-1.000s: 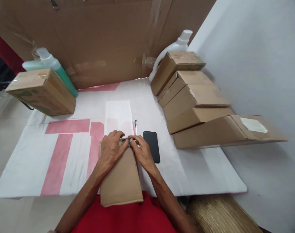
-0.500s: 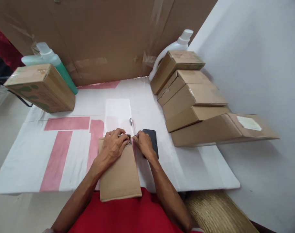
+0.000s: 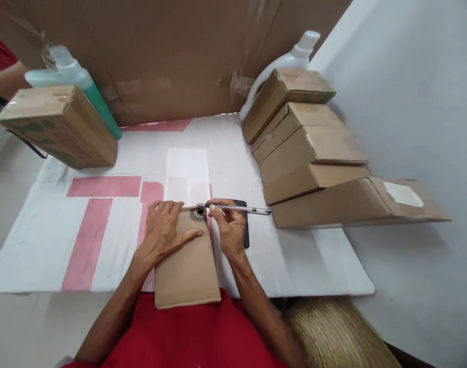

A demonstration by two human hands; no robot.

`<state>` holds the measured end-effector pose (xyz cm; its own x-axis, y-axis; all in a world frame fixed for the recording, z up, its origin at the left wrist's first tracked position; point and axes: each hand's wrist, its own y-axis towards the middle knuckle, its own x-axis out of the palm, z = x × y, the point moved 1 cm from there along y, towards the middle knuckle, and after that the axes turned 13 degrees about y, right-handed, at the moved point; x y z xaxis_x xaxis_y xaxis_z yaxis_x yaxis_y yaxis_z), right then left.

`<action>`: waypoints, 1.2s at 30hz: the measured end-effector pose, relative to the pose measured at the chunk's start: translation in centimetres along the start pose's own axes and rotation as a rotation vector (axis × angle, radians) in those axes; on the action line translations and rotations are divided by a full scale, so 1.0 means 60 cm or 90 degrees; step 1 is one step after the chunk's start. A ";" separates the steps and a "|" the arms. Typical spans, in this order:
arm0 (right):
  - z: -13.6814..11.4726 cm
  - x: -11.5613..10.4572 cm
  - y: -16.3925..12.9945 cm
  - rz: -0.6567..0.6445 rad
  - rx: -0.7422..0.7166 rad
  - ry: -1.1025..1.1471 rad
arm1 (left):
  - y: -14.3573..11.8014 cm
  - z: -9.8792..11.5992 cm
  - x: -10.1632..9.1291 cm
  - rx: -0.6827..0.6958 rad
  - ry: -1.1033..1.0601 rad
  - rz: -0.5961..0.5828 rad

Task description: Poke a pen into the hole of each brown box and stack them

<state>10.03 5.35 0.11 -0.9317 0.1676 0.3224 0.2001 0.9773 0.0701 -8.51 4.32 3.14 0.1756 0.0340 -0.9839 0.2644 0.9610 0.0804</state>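
Note:
A flat brown cardboard box [image 3: 187,266] lies in front of me, its near end over my red lap. My left hand [image 3: 162,232] presses flat on its far left part, fingers spread. My right hand [image 3: 227,227] holds a pen [image 3: 237,209] lying sideways, its tip at a dark scribbled spot [image 3: 198,213] on the box's far edge. A black phone [image 3: 245,232] is partly hidden under my right hand. A white paper strip [image 3: 186,174] lies just beyond the box.
Several brown boxes [image 3: 310,158] lean in a row at the right, a long one [image 3: 356,204] nearest. Another box [image 3: 59,125] sits at far left with a green bottle [image 3: 80,84] behind it. A white bottle [image 3: 283,64] and a cardboard wall [image 3: 172,56] stand at the back.
My right hand picked up the pen from the cloth and brought its tip to the box's far edge. My left hand flattened on the box. A dark mark now shows there.

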 end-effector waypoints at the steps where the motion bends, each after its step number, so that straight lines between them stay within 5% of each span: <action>1: 0.003 0.004 -0.005 0.000 -0.013 -0.007 | -0.001 -0.001 0.003 -0.003 0.004 -0.011; 15: 0.016 0.005 -0.020 -0.066 -0.081 -0.167 | -0.003 -0.004 0.014 -0.007 0.009 -0.007; 23: 0.004 -0.042 0.030 -0.004 0.064 -0.052 | -0.002 -0.004 0.017 -0.014 -0.004 -0.007; 26: 0.017 -0.060 0.064 -0.018 0.076 -0.252 | -0.003 -0.004 0.014 -0.015 -0.013 -0.009; 30: 0.047 -0.043 0.071 -0.155 0.176 -0.676 | -0.003 -0.004 0.011 -0.019 -0.024 -0.013; 36: 0.047 -0.020 0.042 -0.187 0.217 -0.749 | -0.001 -0.003 0.008 -0.027 -0.034 -0.029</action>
<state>10.79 8.00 -2.78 -0.6688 -0.2186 -0.7106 0.0146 0.9517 -0.3065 -8.63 4.33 2.66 0.2152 -0.0241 -0.9763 0.2330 0.9721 0.0274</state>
